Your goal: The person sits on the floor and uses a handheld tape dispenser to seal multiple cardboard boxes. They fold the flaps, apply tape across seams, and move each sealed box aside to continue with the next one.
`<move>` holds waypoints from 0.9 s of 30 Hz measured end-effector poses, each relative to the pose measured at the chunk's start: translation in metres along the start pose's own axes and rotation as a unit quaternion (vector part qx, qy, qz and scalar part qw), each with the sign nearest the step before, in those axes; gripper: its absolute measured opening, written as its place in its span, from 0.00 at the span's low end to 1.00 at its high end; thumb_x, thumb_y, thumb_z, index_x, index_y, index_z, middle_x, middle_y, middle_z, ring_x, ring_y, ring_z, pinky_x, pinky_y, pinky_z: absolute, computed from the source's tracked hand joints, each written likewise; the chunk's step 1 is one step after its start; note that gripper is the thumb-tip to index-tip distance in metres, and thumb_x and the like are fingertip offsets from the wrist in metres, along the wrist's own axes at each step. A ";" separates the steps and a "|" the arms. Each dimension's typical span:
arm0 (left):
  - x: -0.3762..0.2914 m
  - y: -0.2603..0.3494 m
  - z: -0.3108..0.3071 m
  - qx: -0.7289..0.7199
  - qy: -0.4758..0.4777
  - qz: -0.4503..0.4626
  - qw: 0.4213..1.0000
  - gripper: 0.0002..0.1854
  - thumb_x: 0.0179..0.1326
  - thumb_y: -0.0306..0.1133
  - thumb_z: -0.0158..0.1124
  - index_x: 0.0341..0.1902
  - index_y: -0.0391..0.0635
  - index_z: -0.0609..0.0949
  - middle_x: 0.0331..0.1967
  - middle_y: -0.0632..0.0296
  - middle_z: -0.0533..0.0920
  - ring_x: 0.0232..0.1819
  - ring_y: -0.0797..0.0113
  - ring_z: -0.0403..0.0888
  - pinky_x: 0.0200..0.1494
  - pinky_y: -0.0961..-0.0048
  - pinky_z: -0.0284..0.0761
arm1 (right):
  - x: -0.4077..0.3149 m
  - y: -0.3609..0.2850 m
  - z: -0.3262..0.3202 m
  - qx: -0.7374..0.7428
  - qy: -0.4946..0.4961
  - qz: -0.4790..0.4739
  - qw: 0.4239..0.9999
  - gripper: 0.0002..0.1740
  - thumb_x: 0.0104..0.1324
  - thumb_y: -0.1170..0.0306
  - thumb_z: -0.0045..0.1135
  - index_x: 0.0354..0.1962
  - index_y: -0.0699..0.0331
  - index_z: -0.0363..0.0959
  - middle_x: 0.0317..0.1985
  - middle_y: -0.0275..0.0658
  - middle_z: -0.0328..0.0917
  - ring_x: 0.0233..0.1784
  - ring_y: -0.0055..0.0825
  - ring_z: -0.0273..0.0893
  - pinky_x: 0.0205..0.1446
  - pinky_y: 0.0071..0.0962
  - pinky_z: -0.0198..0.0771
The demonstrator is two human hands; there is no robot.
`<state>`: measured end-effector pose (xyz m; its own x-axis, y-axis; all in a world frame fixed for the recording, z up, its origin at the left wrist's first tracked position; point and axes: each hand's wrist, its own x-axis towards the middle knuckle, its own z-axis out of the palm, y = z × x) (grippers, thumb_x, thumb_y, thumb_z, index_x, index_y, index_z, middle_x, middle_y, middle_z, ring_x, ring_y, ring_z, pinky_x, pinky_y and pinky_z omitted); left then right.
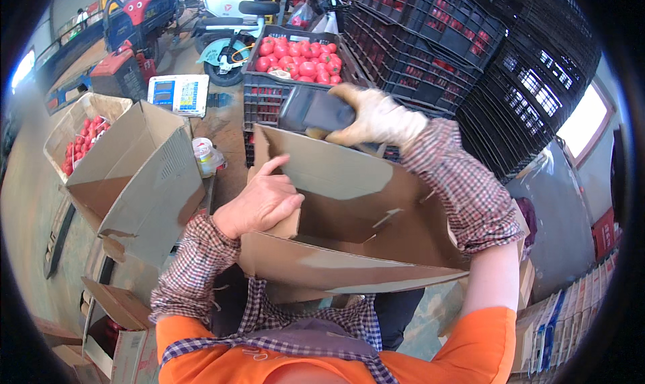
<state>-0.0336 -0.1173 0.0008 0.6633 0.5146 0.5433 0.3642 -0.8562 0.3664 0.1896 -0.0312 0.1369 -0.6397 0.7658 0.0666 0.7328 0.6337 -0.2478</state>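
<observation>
An open cardboard box (352,268) stands upright before me, its inside showing bare brown card in the part I can see. My left hand (264,200), bare, grips a folded flap at the box's left end. Above the box's far wall, my right hand (365,114), in a pale work glove, holds a dark, blurred object (315,109) that looks like a tape dispenser; its exact kind is unclear. Just beyond stands a black plastic crate (294,79) full of red tomatoes (302,56), stacked on another crate.
Tall stacks of black crates (438,51) rise at the back right. At left are a second open cardboard box (151,182), a pale bin (53,137) of small red produce, a digital scale (178,96) and a tub (203,157). Flattened cardboard (564,323) stands at lower right.
</observation>
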 end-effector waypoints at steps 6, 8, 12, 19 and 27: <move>0.015 -0.003 -0.005 0.075 -0.082 0.089 0.990 0.18 0.65 0.36 0.46 0.22 0.41 0.77 0.16 0.58 0.74 0.27 0.58 0.71 0.48 0.63 0.59 | -0.145 0.069 -0.072 0.169 0.290 0.028 0.942 0.37 0.48 0.67 0.68 0.55 0.69 0.66 0.47 0.40 0.74 0.49 0.25 0.72 0.56 0.25 0.66; 0.011 0.000 -0.005 0.072 -0.090 0.080 0.990 0.18 0.63 0.35 0.46 0.20 0.41 0.75 0.16 0.58 0.72 0.26 0.60 0.69 0.45 0.64 0.58 | -0.212 0.103 -0.073 0.179 0.366 0.106 0.907 0.38 0.48 0.68 0.65 0.57 0.70 0.63 0.50 0.41 0.72 0.51 0.25 0.71 0.57 0.24 0.65; 0.008 0.011 -0.010 0.074 -0.114 0.064 0.989 0.17 0.62 0.34 0.46 0.19 0.42 0.74 0.15 0.61 0.71 0.25 0.61 0.69 0.44 0.64 0.57 | -0.298 0.112 0.006 0.447 0.523 0.077 0.721 0.37 0.58 0.57 0.52 0.63 0.65 0.57 0.57 0.44 0.69 0.59 0.35 0.70 0.64 0.34 0.65; 0.006 0.007 -0.009 0.096 -0.113 0.141 0.979 0.14 0.57 0.34 0.48 0.18 0.44 0.73 0.15 0.61 0.70 0.24 0.61 0.68 0.41 0.62 0.57 | -0.311 0.110 0.081 0.555 0.501 -0.002 0.664 0.36 0.53 0.55 0.59 0.55 0.67 0.63 0.40 0.41 0.76 0.33 0.29 0.75 0.35 0.26 0.74; 0.004 0.028 -0.001 0.048 -0.137 0.145 0.979 0.14 0.57 0.37 0.51 0.18 0.46 0.77 0.14 0.62 0.72 0.23 0.63 0.70 0.40 0.65 0.59 | -0.296 0.102 0.080 0.554 0.485 0.009 0.677 0.38 0.54 0.57 0.59 0.59 0.66 0.59 0.41 0.43 0.74 0.33 0.29 0.73 0.35 0.28 0.72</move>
<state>-0.0218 -0.1397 0.0143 0.8939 0.2288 0.3854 0.1854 -0.9716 0.1467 0.4355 -0.2016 0.0149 0.2141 0.8246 0.5236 -0.2282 0.5635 -0.7940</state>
